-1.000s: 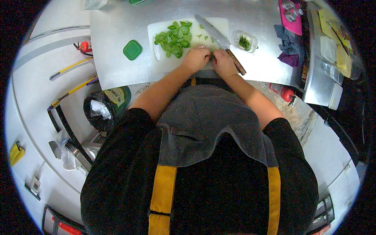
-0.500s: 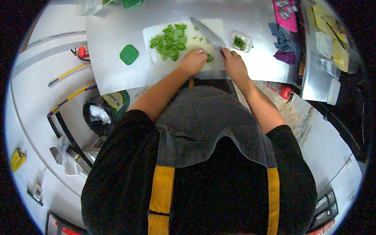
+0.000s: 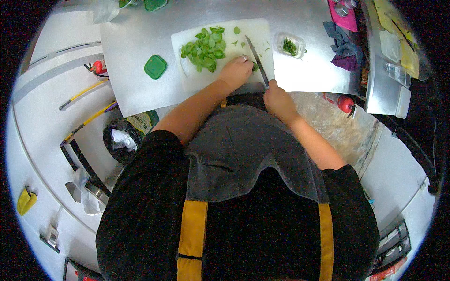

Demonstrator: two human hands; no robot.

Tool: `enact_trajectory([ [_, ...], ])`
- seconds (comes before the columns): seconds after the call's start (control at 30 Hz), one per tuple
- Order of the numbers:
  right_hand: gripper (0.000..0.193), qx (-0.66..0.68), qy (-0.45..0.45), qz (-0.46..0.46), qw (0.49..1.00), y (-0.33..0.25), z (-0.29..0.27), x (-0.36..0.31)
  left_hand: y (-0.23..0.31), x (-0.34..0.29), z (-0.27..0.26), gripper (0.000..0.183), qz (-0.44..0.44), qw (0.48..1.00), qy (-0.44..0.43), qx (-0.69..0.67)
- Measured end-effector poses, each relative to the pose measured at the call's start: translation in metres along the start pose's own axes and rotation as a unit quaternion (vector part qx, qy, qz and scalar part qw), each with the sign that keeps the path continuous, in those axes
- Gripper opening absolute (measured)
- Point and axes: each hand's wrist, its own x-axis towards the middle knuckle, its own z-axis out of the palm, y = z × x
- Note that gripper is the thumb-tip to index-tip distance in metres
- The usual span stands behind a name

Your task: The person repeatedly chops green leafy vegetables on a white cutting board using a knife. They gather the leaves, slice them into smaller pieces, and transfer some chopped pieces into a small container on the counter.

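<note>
On a white cutting board (image 3: 187,80) lies a heap of green basil leaves (image 3: 205,49). Fingers closed, my left hand (image 3: 235,71) presses a small bunch of basil (image 3: 255,66) against the board, just right of the heap. My right hand (image 3: 280,100) is wrapped round the handle of a kitchen knife (image 3: 256,58) at the board's near right edge. The blade points away from me, edge-on, close beside the bunch. Small cut bits and one loose leaf (image 3: 236,30) lie farther up the board. My left fingertips are partly hidden.
A clear container (image 3: 290,45) of cut greens stands right of the board. A green lid (image 3: 155,67) lies to the left on the steel table (image 3: 136,37). Dark cloths (image 3: 344,47) and a pink tray (image 3: 343,16) sit at the right. A bin (image 3: 123,139) stands below left.
My right hand has drawn the knife back toward me, and the blade has turned from flat to edge-on. My left hand stays near the same spot on the bunch.
</note>
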Motion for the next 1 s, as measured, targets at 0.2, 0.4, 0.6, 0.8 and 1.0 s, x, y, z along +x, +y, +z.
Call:
enact_trajectory([
  [0.2, 0.021, 0.008, -0.002, 0.030, 1.000, -0.004, 0.011, 0.008, 0.000, 0.002, -0.003, 0.013, -0.021, 0.998, -0.053, -0.007],
  [0.4, 0.023, -0.013, -0.033, 0.032, 0.999, -0.008, 0.007, -0.003, 0.002, 0.003, -0.003, 0.013, -0.017, 0.999, -0.041, 0.009],
  [0.6, 0.024, 0.007, -0.009, 0.027, 1.000, -0.012, 0.008, 0.005, 0.000, 0.004, 0.000, 0.013, -0.015, 0.999, -0.034, -0.002],
  [0.8, 0.021, 0.013, -0.018, 0.028, 0.999, -0.015, 0.010, 0.004, 0.005, 0.005, -0.002, 0.013, -0.015, 1.000, 0.001, -0.008],
  [1.0, 0.024, 0.004, -0.014, 0.019, 1.000, -0.016, 0.011, 0.006, 0.003, 0.005, -0.007, 0.014, -0.014, 1.000, -0.025, -0.011],
])
